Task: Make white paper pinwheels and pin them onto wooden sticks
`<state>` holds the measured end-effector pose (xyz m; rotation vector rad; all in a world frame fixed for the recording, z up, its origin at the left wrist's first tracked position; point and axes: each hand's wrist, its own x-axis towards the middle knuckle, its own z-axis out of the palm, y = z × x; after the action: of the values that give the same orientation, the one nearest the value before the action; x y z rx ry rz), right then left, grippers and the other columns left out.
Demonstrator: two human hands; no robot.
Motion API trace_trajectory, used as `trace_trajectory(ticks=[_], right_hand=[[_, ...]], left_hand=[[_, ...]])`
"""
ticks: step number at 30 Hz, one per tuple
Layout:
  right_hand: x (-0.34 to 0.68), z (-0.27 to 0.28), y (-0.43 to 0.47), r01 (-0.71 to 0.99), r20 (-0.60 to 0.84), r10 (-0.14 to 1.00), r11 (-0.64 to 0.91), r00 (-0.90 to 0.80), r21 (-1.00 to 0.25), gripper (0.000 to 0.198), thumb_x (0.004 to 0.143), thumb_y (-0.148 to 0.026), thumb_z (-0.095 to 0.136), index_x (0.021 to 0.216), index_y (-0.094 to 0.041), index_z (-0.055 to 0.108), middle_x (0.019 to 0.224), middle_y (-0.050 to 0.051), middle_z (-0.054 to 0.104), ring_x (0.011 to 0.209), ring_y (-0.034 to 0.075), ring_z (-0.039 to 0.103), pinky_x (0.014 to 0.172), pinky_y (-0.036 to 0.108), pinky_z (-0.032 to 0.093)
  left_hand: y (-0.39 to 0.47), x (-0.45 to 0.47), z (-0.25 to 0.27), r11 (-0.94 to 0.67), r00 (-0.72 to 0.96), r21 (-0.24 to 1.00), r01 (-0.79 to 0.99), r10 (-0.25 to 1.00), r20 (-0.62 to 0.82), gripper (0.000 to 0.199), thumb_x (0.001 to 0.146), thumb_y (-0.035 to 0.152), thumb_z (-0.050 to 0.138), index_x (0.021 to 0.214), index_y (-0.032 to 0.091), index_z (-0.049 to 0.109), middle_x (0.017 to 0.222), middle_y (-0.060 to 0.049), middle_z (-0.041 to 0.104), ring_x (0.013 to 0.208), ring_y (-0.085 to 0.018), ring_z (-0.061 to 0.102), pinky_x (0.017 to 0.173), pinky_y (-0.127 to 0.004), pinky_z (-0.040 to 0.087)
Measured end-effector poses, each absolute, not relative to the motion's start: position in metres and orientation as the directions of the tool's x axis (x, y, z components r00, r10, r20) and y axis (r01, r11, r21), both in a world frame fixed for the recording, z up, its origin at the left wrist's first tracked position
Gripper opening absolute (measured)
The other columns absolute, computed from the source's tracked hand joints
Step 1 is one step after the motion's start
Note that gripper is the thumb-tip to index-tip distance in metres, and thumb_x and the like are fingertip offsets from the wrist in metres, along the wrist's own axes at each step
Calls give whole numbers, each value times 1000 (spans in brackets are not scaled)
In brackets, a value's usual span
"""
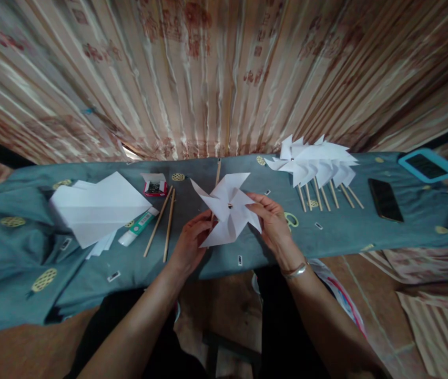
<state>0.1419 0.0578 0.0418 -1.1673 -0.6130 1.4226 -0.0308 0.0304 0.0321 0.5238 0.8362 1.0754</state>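
A white paper pinwheel (230, 210) is held up over the middle of the cloth-covered table, its blades facing me and a dark pin spot at its centre. My left hand (192, 237) is closed on its left side, the fingertips partly behind the paper. On the right, my right hand (274, 218) pinches a blade between thumb and fingers. Behind the pinwheel a wooden stick (218, 173) shows above the blades; whether it is joined to them I cannot tell. Green-handled scissors (292, 220) lie just beside my right hand, partly hidden by it.
Left on the table (204, 271) lie white paper sheets (100, 208), a glue tube (139, 226), an open red box (155, 187) of small dark pieces and two loose sticks (169, 226). Several pinwheels on sticks (318, 160), a phone (385, 200) and a blue-framed tablet (429, 165) lie right. A curtain hangs behind.
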Motion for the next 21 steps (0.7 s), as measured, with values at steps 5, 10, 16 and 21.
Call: trace_trajectory(ticks=[5, 10, 16, 21], right_hand=[[146, 42, 56, -383, -269, 962, -237, 31, -893, 29, 54, -18, 81, 83, -23, 77, 79, -2, 78, 64, 14, 65, 63, 26, 51], [151, 44, 54, -343, -268, 956, -294, -123, -892, 32, 59, -25, 81, 90, -23, 78, 87, -1, 78, 71, 15, 68, 67, 26, 52], [155, 39, 55, -166, -299, 938, -328, -176, -930, 29, 55, -26, 88, 81, -21, 77, 75, -3, 76, 60, 11, 64, 59, 23, 50], [161, 34, 57, -104, -254, 956, -270, -147, -957, 23, 55, -28, 89, 72, -20, 75, 70, -4, 74, 58, 11, 61, 57, 23, 47]], left_hand=[[29, -34, 38, 388, 247, 740, -549, 922, -299, 33, 58, 30, 77, 88, 16, 77, 84, -6, 74, 65, -16, 60, 58, -24, 42], [28, -34, 34, 399, 225, 745, -535, 917, -329, 39, 57, 32, 84, 92, 18, 75, 90, -6, 75, 71, -18, 64, 63, -25, 45], [26, -34, 30, 439, 212, 720, -538, 897, -388, 40, 56, 26, 86, 93, 15, 74, 82, -2, 73, 68, -15, 64, 65, -25, 46], [28, -32, 24, 399, 237, 749, -529, 917, -322, 39, 54, 21, 83, 91, 15, 74, 82, -3, 74, 73, -16, 66, 69, -26, 48]])
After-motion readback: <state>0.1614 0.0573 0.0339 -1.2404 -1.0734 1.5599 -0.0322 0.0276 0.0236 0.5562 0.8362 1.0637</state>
